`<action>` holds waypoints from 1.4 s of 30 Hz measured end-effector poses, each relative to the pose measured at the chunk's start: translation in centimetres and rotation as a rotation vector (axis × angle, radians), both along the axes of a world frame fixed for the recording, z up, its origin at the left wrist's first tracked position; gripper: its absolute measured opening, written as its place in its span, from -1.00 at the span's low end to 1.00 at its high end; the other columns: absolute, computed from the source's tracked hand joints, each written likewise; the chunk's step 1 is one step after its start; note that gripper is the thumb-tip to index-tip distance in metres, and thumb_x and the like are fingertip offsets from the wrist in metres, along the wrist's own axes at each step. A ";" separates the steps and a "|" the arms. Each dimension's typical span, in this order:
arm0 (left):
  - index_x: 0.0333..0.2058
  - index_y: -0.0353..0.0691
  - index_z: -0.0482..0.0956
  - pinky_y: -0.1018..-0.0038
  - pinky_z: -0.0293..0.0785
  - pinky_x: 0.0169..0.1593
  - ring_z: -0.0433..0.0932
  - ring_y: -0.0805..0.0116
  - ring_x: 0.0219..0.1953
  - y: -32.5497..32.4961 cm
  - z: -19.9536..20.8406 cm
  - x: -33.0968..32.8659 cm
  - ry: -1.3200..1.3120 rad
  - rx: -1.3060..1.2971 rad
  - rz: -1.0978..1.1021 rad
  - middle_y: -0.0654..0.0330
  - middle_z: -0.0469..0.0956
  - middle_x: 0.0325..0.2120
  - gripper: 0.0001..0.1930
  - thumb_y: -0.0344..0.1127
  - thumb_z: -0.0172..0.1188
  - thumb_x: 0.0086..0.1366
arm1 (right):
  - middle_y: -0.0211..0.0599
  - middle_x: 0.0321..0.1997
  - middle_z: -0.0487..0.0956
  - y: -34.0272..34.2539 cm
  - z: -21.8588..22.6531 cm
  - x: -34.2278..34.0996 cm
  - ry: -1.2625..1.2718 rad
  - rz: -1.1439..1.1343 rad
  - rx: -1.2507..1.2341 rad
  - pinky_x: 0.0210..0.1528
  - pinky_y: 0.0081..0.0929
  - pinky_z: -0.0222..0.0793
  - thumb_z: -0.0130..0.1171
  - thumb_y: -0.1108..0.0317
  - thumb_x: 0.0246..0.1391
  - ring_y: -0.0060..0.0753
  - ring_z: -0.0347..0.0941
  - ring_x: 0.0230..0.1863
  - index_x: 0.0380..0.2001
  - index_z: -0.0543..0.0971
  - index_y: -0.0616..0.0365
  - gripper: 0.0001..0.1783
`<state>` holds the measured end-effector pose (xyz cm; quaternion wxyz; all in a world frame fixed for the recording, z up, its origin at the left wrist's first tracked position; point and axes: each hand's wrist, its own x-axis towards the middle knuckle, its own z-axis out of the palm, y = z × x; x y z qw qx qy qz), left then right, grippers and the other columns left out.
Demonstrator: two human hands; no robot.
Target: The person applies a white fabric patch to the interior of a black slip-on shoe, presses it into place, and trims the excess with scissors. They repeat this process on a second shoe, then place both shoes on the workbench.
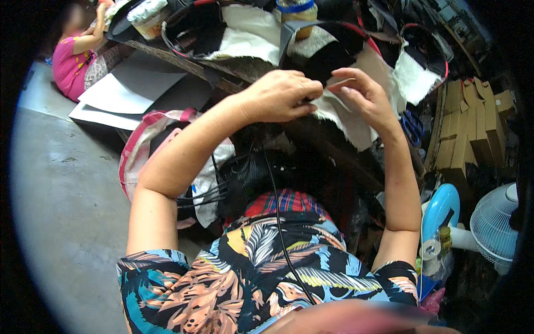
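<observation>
My left hand (283, 96) is raised over the work table, its fingers pinched together. Something small and dark shows at its fingertips, too little to name. Beside it, my right hand (367, 100) has curved fingers, with thumb and forefinger apart and nothing visible held. Under and behind the hands lies an off-white cloth piece (349, 119) with a ragged edge. A black curved piece with a red edge (364, 38) arches just beyond them. Another white cloth (250, 34) is spread at the far left of the hands.
A jar with a blue rim (297, 15) and a plastic tub (149, 22) stand on the table. Blue-handled scissors (412, 128) are at right, near folded cardboard (464, 131) and a fan (497, 220). White sheets (125, 92) lie left; a person in pink (72, 64) sits beyond.
</observation>
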<state>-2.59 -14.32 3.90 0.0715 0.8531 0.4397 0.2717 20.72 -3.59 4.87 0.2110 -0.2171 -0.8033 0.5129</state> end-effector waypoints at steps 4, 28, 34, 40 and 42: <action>-0.23 -0.19 0.47 0.17 0.50 -0.17 0.59 0.01 -0.23 1.2 1.2 0.9 -0.119 0.033 0.004 0.08 0.54 -0.31 -0.75 -0.22 0.30 0.24 | -0.28 -0.06 0.67 1.4 2.8 -2.0 0.225 -0.123 0.065 0.15 -0.53 0.35 0.06 0.47 0.28 -0.57 0.51 -0.02 0.17 0.47 0.20 -0.61; -0.14 -0.21 0.58 0.14 0.45 0.07 0.51 -0.09 -0.06 15.4 3.0 -7.4 -0.306 0.352 0.526 -0.06 0.52 -0.19 -0.70 -0.46 0.30 0.10 | -0.39 0.12 0.59 16.6 2.4 -14.2 -0.548 -0.274 1.104 0.27 -0.22 0.37 -0.01 0.60 0.03 -0.16 0.45 0.11 0.08 0.66 -0.46 -0.33; -0.15 -0.23 0.59 0.15 0.45 0.07 0.51 -0.10 -0.08 15.8 2.4 -7.3 -0.320 0.420 0.478 -0.06 0.54 -0.22 -0.72 -0.46 0.29 0.11 | -0.50 0.13 0.60 16.3 3.7 -15.1 -0.670 -0.235 1.198 0.21 -0.13 0.44 0.03 0.58 0.06 -0.15 0.47 0.17 -0.02 0.71 -0.43 -0.42; -0.18 -0.23 0.58 0.16 0.44 0.07 0.51 -0.10 -0.06 15.6 2.9 -7.1 -0.277 0.388 0.516 -0.05 0.54 -0.21 -0.75 -0.43 0.29 0.12 | -0.39 -0.09 0.63 13.5 6.1 -12.3 -0.377 -0.337 1.155 0.09 -0.08 0.24 0.11 0.33 0.03 -0.13 0.43 0.05 -0.33 0.76 -0.28 -0.73; -0.17 -0.22 0.59 0.16 0.44 0.07 0.51 -0.10 -0.06 15.1 3.2 -6.7 -0.216 0.355 0.542 -0.06 0.53 -0.19 -0.75 -0.42 0.28 0.13 | -0.37 -0.13 0.63 12.3 6.6 -11.4 -0.358 -0.316 1.177 0.06 -0.03 0.28 0.12 0.36 0.01 -0.14 0.46 0.01 -0.32 0.76 -0.27 -0.72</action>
